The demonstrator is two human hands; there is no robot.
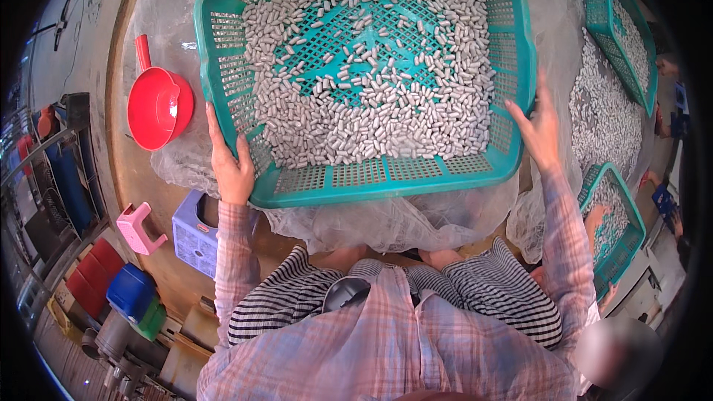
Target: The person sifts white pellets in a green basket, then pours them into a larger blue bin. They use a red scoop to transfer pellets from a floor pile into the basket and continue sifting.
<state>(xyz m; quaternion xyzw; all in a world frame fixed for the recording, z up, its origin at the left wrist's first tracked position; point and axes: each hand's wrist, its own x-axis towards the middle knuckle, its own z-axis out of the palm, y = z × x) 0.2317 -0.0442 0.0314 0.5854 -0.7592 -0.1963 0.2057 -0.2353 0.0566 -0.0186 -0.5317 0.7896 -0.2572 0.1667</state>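
1. I'm seeing a wide green basket [401, 197] filling the upper middle of the frame, its slotted walls surrounding a load of small pale oblong pieces [371, 126].
2. The left hand [234, 172] is gripping the basket's left side near its lower corner, fingers running along the outside and thumb pressing the near rim.
3. The right hand [541, 134] is holding the opposite side, thumb lying on the rim, fingers wrapping outside.
4. The pieces are lying thickest toward the basket's lower edge; around the upper middle, the green mesh floor is showing through.
5. Clear plastic sheeting [371, 227] is spreading beneath the basket, crumpling along its lower edge.
6. A red dipper [160, 108] is resting left of the basket, its handle pointing up the frame.
7. Below that, a pink stool [140, 229] is standing just beside a purple stool [194, 238].
8. At right, more pieces are covering the ground, and a co-worker's hand [595, 219] is reaching into a smaller-looking green basket [633, 241].
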